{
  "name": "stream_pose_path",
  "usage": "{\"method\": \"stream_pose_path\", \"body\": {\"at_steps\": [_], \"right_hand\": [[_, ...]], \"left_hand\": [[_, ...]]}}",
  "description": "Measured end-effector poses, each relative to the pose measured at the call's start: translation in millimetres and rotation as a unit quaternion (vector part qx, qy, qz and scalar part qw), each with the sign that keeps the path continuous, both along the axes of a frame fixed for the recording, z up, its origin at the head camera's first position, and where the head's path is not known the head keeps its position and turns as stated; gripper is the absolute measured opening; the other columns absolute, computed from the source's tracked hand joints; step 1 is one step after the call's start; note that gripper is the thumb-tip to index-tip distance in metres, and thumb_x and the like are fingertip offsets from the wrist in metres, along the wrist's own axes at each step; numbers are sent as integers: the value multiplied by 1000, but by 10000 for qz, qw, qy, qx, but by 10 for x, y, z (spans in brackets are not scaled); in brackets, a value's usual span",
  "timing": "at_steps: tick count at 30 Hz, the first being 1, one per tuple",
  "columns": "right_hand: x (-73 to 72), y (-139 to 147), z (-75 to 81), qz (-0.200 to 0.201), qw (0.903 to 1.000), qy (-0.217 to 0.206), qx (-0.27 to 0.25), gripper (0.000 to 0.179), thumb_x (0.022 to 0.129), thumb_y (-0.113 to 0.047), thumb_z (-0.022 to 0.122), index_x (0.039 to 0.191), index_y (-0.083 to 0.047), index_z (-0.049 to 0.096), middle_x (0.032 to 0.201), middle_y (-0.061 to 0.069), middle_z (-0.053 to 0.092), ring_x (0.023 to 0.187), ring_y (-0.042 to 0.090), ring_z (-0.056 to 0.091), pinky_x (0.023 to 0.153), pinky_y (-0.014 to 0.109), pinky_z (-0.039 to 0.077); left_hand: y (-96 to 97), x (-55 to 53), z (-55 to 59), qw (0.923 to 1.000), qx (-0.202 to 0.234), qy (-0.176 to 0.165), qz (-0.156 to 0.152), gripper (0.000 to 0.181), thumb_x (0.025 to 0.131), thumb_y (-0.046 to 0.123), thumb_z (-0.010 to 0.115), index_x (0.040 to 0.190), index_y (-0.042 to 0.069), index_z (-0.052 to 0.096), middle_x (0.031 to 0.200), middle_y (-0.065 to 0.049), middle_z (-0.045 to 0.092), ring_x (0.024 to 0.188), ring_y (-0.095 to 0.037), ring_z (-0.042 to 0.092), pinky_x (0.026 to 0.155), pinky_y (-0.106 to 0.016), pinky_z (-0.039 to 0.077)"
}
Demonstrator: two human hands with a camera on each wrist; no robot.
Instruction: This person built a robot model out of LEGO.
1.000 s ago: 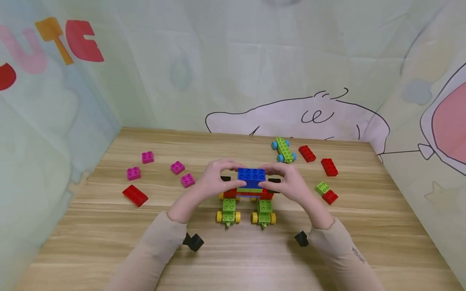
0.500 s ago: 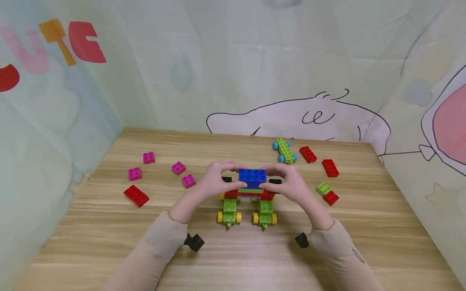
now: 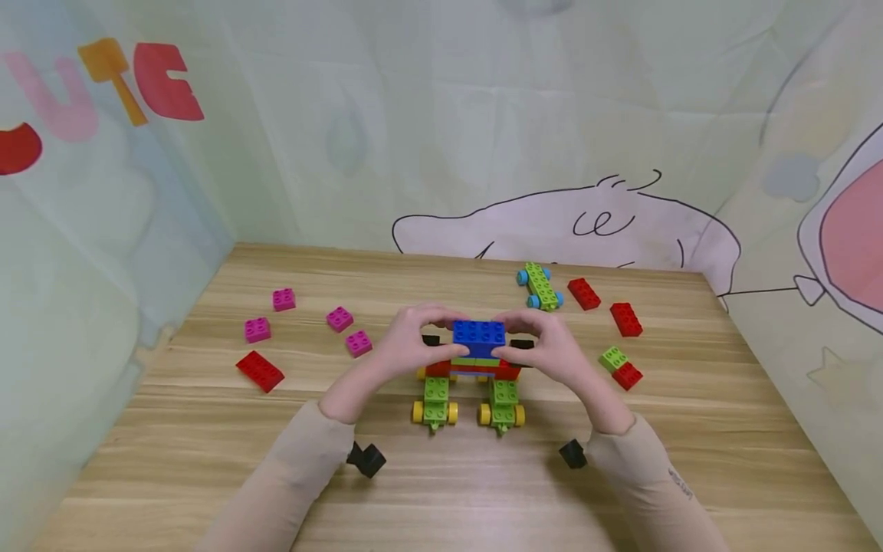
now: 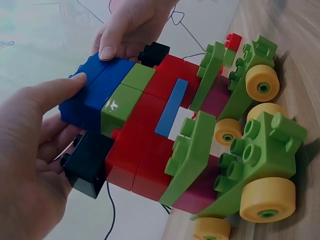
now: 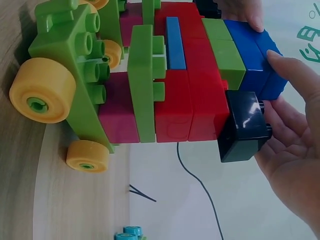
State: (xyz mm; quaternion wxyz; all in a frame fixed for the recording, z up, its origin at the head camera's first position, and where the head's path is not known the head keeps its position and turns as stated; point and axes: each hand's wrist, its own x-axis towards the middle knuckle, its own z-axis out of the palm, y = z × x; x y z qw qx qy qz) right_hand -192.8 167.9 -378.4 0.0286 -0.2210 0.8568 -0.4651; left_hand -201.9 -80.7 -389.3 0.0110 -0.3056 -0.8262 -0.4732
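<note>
A model of toy building bricks stands upright on the wooden table. My left hand (image 3: 412, 337) and right hand (image 3: 548, 345) grip the blue bricks (image 3: 479, 337) at its top from opposite sides, thumbs on the near face, fingers behind. Below the blue, the left wrist view shows green bricks (image 4: 125, 102), then a wide red layer (image 4: 145, 140) with a thin blue piece (image 4: 172, 107) in its middle. A black brick (image 4: 89, 160) sticks out at each side. Two legs with purple bricks (image 5: 118, 110) rest on green wheeled bases (image 5: 80, 85) with yellow wheels (image 5: 42, 90).
Several pink bricks (image 3: 257, 330) and a red brick (image 3: 260, 372) lie on the left. At the back right are a green car base (image 3: 541, 287) with blue wheels, red bricks (image 3: 625, 320) and a green brick (image 3: 612, 357) joined to a red one. A printed cloth backdrop (image 3: 441, 138) borders the table.
</note>
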Motion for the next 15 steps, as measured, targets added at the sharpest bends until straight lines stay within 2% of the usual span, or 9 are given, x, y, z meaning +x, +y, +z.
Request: {"method": "stream_pose_path", "body": {"at_steps": [5,8,12,15], "right_hand": [[14,-3,9,151,9999,59,-28,43,83,-12,78,122,-1,64,120,16,68,114,34,63,99,49,50],[18,-8,21,238,9997,60,-82,46,83,-11,78,125,-1,62,125,17,65,115,34,62,101,51,49],[4,-31,27,352,9992,107,-123,47,83,-11,77,126,0,61,126,17,65,114,33,62,100,54,48],[-12,-70,33,462,9986,249,-88,45,83,-11,77,125,0,62,125,17,65,111,32,64,98,54,49]], "left_hand": [[-37,-17,-20,9997,-100,72,-198,45,84,19,78,125,7,65,119,-8,69,106,-23,62,95,-43,51],[-75,-17,-21,9995,-121,63,-298,51,84,19,77,130,5,61,126,-10,66,109,-26,61,98,-48,50],[-148,-3,1,9996,-96,-43,-249,52,86,19,76,133,6,58,126,-11,64,113,-31,60,99,-51,48],[-219,8,24,9998,-108,51,-154,48,87,19,74,132,7,60,125,-11,65,114,-32,60,100,-49,48]]}}
